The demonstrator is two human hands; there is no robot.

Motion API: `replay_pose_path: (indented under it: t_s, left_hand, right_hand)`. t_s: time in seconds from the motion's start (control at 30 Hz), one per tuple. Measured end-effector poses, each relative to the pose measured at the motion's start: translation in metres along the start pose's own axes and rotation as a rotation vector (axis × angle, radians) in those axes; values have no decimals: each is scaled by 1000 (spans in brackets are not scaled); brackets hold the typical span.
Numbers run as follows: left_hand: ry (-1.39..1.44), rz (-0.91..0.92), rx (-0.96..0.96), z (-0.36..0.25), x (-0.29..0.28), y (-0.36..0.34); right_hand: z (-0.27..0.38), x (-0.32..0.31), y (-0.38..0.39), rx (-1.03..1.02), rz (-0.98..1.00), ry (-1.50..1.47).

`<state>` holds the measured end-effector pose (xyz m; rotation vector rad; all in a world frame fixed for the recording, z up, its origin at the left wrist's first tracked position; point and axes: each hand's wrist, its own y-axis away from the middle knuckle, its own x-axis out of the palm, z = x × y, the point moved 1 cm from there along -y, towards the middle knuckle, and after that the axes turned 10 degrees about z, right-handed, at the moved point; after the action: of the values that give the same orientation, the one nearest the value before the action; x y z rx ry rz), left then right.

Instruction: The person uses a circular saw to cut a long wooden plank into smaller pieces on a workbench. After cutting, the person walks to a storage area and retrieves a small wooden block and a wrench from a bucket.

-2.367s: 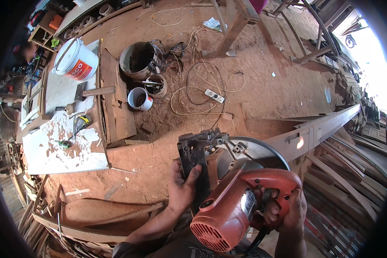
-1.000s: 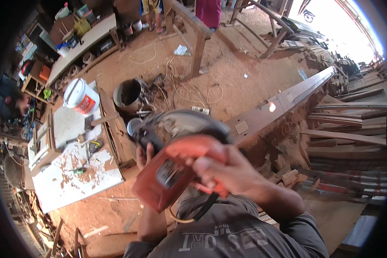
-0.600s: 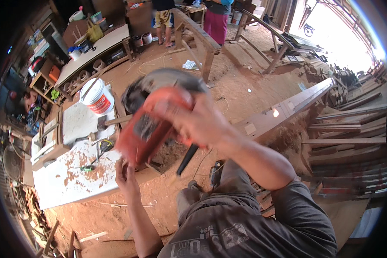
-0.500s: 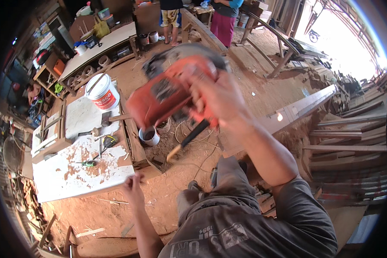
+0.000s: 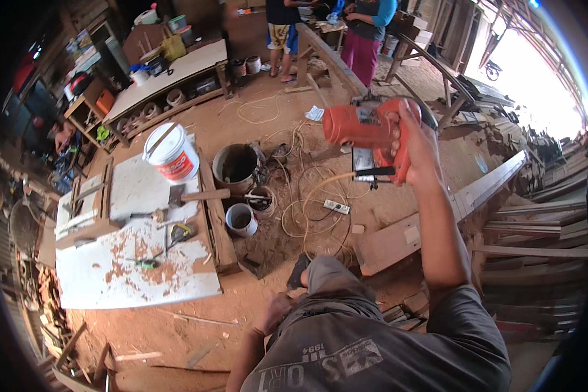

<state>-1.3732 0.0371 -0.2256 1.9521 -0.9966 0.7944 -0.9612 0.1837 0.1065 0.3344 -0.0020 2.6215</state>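
Observation:
My right hand (image 5: 417, 140) is closed round the handle of a red circular saw (image 5: 356, 126), held up off the ground on the right. The saw's metal base hangs below its motor housing. From the handle a yellow cord (image 5: 328, 181) runs down to loops on the dirt floor. My left hand (image 5: 277, 312) is low beside my thigh, its fingers curled, with no object visible in it. To the left, a white-topped bench (image 5: 176, 281) bears a hammer (image 5: 199, 195), a tape measure (image 5: 180, 232), a green-handled screwdriver (image 5: 144, 263) and a white bucket (image 5: 170, 153).
Beyond the bench's right edge stand a dark bucket (image 5: 236, 166) and a small white pail (image 5: 242, 221). A power strip (image 5: 336, 207) lies among the cord loops. A long plank (image 5: 457, 212) stretches along the right, near stacked timber (image 5: 536, 232). Two people stand at the back.
The saw has moved right, uncovering the buckets and cord loops. My left hand has come from the bench corner to beside my thigh. The view has shifted slightly.

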Motion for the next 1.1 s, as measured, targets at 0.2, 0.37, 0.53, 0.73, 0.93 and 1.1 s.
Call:
replay_pose_path:
  t_s: [0.2, 0.37, 0.53, 0.73, 0.93, 1.1]
  left_hand:
    - [-791, 242, -89, -110, -2, -81]
    - [-1537, 278, -623, -143, -95, -116]
    - [-1657, -102, -336, -232, -61, -209]
    - [-1682, -23, -285, -294, 7, -319]
    - [-1788, 65, -352, -308, -41, -421]
    - [-1872, 261, -647, -346, -74, -500]
  right_hand:
    - [-49, -49, -52, 97, -162, 46]
    - [-85, -70, -72, 125, -224, 97]
    - [-101, -93, -67, 153, -265, 174]
    - [-105, -108, -67, 205, -354, 243]
    - [-110, -121, -99, 277, -430, 225]
    - [-93, -133, -140, 307, -549, 176]
